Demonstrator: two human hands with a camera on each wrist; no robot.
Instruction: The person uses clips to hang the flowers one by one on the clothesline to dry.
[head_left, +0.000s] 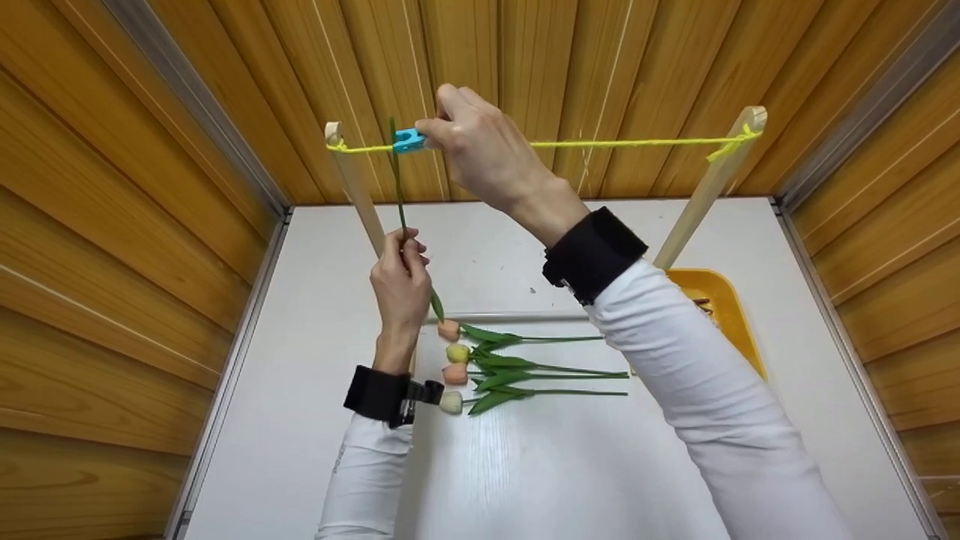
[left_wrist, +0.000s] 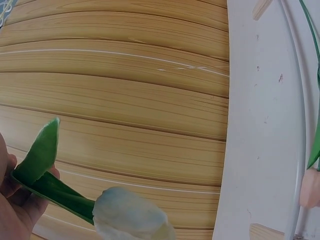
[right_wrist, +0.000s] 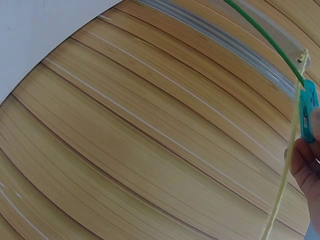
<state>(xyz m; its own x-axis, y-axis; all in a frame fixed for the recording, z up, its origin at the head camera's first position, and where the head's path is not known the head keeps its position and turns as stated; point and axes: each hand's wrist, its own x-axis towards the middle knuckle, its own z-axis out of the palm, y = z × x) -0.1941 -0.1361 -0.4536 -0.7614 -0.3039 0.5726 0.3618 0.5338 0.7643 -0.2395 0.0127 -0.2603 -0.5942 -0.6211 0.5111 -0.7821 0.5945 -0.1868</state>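
My right hand (head_left: 480,146) pinches a blue clothespin (head_left: 409,140) at the yellow string (head_left: 622,142), near its left end. The clothespin's tip meets the green stem of an artificial tulip, which crosses the string there and pokes a little above it. Lower down, my left hand (head_left: 401,279) grips this tulip around its stem and leaves. Its white bloom (left_wrist: 130,215) hangs downward, shown in the left wrist view. In the right wrist view the clothespin (right_wrist: 308,110) sits between thumb and fingers, with the stem (right_wrist: 272,42) running to its end.
Several more tulips (head_left: 510,367) lie side by side on the white table (head_left: 510,472), with peach, yellow and white blooms to the left. Two wooden posts (head_left: 705,191) hold up the string. A yellow tray (head_left: 739,330) stands at the right, partly behind my right sleeve. Wood-patterned walls surround the table.
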